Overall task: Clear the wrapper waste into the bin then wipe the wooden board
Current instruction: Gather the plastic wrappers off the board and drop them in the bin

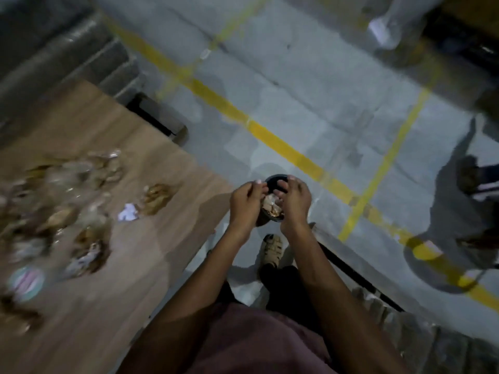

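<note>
A small black bin [273, 181] stands on the grey floor just right of the wooden board [140, 265]. Both my hands hover over its mouth. My left hand [247, 202] and my right hand [294, 202] are cupped side by side around a crumpled clump of brown and clear wrappers [272, 207]. Several more wrappers [81, 201] lie scattered on the board's left half, blurred. A small white scrap [127, 212] lies near the board's middle, with a brown wrapper [156, 198] beside it.
A round pastel-striped object [25, 282] lies at the board's left edge. Yellow tape lines [270, 137] cross the floor. My sandalled foot [272, 249] stands below the bin. Another person's feet [475, 176] are at the far right. A dark metal frame [359, 279] runs beside my right arm.
</note>
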A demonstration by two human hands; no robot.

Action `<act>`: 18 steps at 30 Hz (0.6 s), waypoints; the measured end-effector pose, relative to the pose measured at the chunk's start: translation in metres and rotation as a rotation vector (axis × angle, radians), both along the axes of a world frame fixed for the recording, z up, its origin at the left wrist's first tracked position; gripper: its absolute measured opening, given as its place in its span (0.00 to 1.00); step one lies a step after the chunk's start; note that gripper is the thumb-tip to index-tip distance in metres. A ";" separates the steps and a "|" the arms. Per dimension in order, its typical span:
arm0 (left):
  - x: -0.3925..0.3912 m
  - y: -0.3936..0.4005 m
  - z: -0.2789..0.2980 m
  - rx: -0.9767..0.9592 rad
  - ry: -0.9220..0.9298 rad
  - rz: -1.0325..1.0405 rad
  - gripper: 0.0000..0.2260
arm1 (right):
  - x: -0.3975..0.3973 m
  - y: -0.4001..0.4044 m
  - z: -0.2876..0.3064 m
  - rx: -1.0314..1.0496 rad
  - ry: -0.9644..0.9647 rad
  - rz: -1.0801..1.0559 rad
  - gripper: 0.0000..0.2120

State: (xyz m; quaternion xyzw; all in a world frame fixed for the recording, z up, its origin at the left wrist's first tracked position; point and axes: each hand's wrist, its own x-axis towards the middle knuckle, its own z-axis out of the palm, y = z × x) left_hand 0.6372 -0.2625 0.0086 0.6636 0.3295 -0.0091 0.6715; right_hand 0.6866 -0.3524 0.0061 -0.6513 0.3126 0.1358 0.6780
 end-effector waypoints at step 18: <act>-0.237 0.101 0.047 0.177 -0.060 1.103 0.09 | -0.121 0.165 0.072 0.095 -0.274 1.068 0.09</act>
